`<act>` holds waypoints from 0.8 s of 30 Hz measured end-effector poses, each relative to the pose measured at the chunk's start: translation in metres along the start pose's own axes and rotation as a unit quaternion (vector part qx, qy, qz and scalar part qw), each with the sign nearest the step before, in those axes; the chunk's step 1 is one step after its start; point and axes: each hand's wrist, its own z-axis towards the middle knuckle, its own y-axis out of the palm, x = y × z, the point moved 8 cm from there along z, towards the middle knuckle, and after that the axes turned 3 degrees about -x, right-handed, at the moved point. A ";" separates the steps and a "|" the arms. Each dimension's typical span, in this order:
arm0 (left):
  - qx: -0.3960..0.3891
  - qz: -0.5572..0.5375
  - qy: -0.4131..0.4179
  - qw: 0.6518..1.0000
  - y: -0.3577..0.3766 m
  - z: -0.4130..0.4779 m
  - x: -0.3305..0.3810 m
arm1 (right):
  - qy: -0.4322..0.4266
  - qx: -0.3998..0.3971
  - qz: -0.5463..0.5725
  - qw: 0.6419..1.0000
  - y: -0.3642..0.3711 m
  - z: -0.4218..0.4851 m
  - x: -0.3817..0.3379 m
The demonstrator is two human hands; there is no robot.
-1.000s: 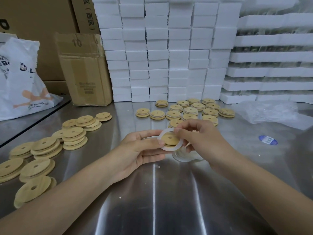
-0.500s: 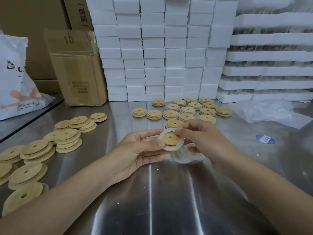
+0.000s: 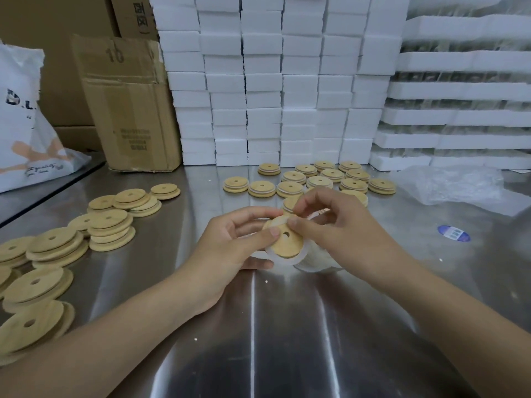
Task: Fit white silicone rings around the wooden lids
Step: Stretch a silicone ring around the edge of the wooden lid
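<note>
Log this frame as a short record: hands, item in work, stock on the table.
left hand: grips wooden lid
right hand: pinches silicone ring at lid's top edge
ring state: loose below lid, not yet seated
bare lids: stacks, left side of steel table
ringed lids: rows at back
spare rings: pile under right hand

Single view, head-worn, wide-angle lens. Faces forward and down across the steel desk point(image 3: 287, 340). Both forearms enter from the bottom corners. The left hand point(image 3: 230, 251) and right hand point(image 3: 342, 231) meet close under the lens, and the lid point(image 3: 288, 245) they hold sits just below frame centre, large in frame. The desk's far edge and the stacked white foam blocks point(image 3: 261, 90) fill the upper part, square-on to the camera. Straight edges bow near the frame borders; the cardboard box point(image 3: 132, 110) leans at left.
</note>
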 end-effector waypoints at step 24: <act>0.024 0.143 0.156 0.977 0.002 -0.011 0.019 | -0.125 -0.012 -0.073 0.989 0.003 -0.007 -0.020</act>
